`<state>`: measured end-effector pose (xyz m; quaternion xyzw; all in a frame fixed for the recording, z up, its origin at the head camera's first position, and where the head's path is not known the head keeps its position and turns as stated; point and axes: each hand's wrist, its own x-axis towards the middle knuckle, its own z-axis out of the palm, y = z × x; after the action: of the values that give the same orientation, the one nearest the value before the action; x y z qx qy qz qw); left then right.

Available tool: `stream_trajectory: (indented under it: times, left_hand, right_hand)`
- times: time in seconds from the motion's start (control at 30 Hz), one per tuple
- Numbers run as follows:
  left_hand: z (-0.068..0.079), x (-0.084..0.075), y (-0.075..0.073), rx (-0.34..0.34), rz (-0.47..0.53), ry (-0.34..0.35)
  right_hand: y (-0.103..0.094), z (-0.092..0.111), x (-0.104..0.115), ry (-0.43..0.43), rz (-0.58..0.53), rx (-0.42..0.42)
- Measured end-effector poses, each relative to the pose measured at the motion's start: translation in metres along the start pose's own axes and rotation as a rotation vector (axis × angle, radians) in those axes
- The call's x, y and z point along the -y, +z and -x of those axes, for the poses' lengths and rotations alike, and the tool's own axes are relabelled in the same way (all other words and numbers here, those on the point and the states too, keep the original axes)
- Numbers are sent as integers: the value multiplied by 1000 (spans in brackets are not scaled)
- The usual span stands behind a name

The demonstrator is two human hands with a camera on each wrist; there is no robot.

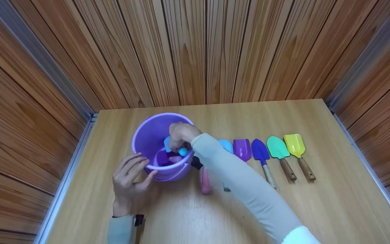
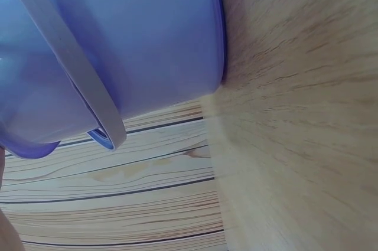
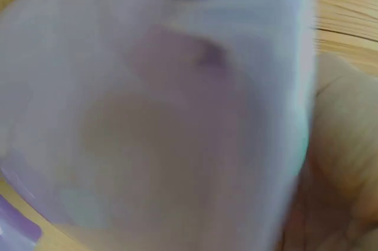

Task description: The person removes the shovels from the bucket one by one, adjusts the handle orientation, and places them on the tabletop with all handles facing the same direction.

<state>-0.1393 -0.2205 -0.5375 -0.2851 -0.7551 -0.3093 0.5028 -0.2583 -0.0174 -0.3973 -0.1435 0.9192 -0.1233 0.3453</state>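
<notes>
A purple bucket [image 1: 163, 118] stands upright at the left of the table. My left hand [image 1: 127, 179] touches its near left rim, fingers spread along the edge and thumb lower at the front. My right hand [image 1: 181, 134] reaches inside over the right rim, fingers curled down around a light blue toy [image 1: 183, 151], whose kind is hidden by the hand. Dark purple [image 1: 163, 158] and pink [image 1: 175, 159] pieces lie below it in the bucket. The left wrist view shows the bucket's side and handle [image 2: 71, 56]; the right wrist view is mostly blurred bucket wall.
Right of the bucket lies a row of toy shovels: a light blue one [image 1: 226, 145] partly under the right sleeve, a purple one [image 1: 242, 149], a blue trowel [image 1: 260, 149], a green trowel [image 1: 278, 147] and a yellow shovel [image 1: 295, 144]. A pink handle [image 1: 206, 183] lies nearer. Wooden walls surround the table.
</notes>
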Motion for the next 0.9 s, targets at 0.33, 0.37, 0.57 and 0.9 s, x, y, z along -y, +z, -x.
stream_trajectory:
  times: [0.33,0.37,0.57,0.9]
  left_hand:
    - [-2,1,6,-40,1,36]
    - [-2,2,7,-50,0,46]
    - [-2,1,8,-59,-9,58]
    - [-3,1,6,-74,3,44]
  right_hand:
    - [-20,29,-1,-25,33,-67]
    - [-21,32,-2,-33,38,-81]
    - [-27,59,-11,-75,-32,-174]
    - [-31,88,-39,-146,-89,-291]
